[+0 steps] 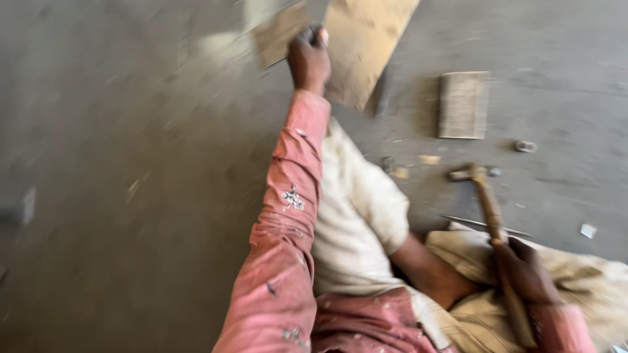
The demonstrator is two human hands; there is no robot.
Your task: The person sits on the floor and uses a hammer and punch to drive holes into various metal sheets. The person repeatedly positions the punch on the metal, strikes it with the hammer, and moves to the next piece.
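Right grip (523,271) clasps hammer (492,216) handle; left grip (309,59), outstretched, pinches board (278,36) edge.

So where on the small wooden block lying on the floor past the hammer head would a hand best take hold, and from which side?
Probably across the two long edges of the wooden block, coming straight down from above. It lies flat on the concrete floor, long sides roughly upright in the view, with bare floor on both sides. The hammer in the right hand lies clear of it.
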